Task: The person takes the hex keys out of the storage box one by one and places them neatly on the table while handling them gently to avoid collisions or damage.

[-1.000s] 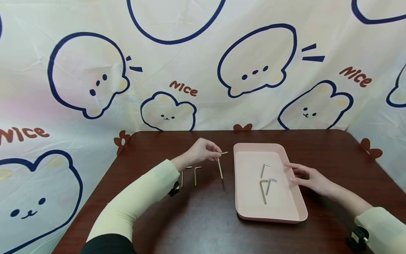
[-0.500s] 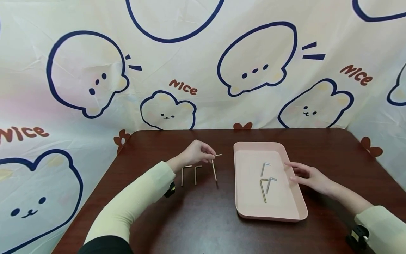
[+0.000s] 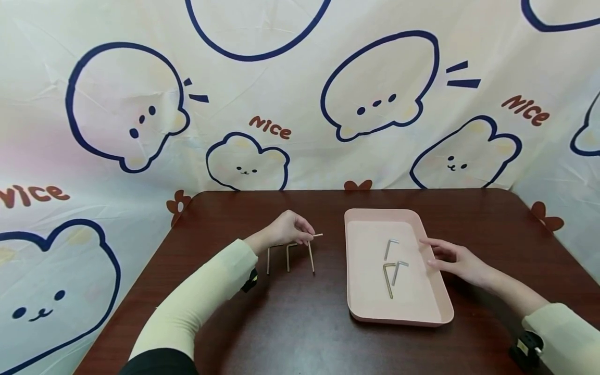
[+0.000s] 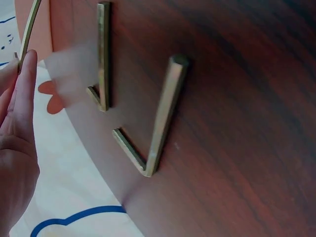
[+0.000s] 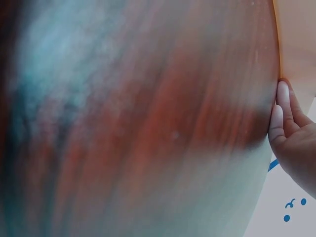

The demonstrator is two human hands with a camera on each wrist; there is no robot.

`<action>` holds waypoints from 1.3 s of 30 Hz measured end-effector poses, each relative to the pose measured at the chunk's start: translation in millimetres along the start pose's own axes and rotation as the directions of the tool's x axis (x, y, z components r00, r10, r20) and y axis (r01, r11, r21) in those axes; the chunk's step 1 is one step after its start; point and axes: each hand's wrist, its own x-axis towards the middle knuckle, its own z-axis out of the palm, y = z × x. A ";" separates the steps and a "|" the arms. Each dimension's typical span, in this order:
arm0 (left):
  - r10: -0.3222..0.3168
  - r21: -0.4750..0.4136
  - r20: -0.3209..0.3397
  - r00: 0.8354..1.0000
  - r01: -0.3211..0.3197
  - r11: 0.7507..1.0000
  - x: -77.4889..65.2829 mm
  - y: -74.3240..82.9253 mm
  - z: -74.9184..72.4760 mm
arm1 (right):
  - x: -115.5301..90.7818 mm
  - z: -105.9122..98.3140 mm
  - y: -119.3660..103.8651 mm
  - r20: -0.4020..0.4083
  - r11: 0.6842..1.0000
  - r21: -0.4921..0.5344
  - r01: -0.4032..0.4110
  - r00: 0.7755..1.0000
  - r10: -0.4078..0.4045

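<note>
Left hand: thumb and fingertips pinch one brass-coloured hex key near its bend. Long arm hangs down, short arm points right; we judge the grip is placed there to leave the long arm free. Whether the lower tip touches the table we cannot tell.

Relative to this pinch, we list two matching keys just to the left, on the dark wood-grain table: a nearer brass-coloured key and an outer brass-coloured key. Their long arms lie roughly parallel, short arms turned right, and the held key stands in line with them, which suggests deliberate ordering.

Right of the pinch, well apart: one pink rectangular tray, holding an upper silver key, a lower silver key and, close beside the latter, a brass-toned key.

Right hand: fingertips and thumb rest at the tray's right rim, fingers fairly straight, presumably steadying it.

Behind all: a bear-printed cloth.
</note>
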 end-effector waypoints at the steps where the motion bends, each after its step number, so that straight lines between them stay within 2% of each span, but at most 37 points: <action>1: -0.001 0.011 0.006 1.000 0.001 1.000 0.0 -1.5 -0.2 | 0.0 -0.1 -0.1 0.000 1.000 0.001 -0.002 1.000 0.002; 7: -0.014 0.055 0.023 1.000 0.013 0.998 -0.4 -10.2 0.5 | -0.1 -0.1 0.5 0.007 1.000 0.001 -0.022 1.000 0.022; 16: -0.045 0.179 -0.030 0.999 0.050 0.983 5.5 -16.8 1.6 | 0.0 0.6 1.7 0.003 1.000 0.005 -0.006 1.000 0.006; 26: -0.001 0.289 -0.090 0.996 0.027 0.957 10.6 -23.2 5.3 | -0.5 -1.1 1.3 0.009 1.000 0.001 -0.025 1.000 0.025; 30: 0.012 0.314 -0.089 0.996 0.017 0.949 11.3 -25.2 6.7 | -0.3 -0.7 1.8 0.008 1.000 0.006 -0.028 1.000 0.028; 39: -0.008 0.318 -0.099 0.995 0.039 0.947 12.2 -24.4 8.6 | 0.0 -0.5 0.6 0.000 1.000 0.002 -0.003 1.000 0.003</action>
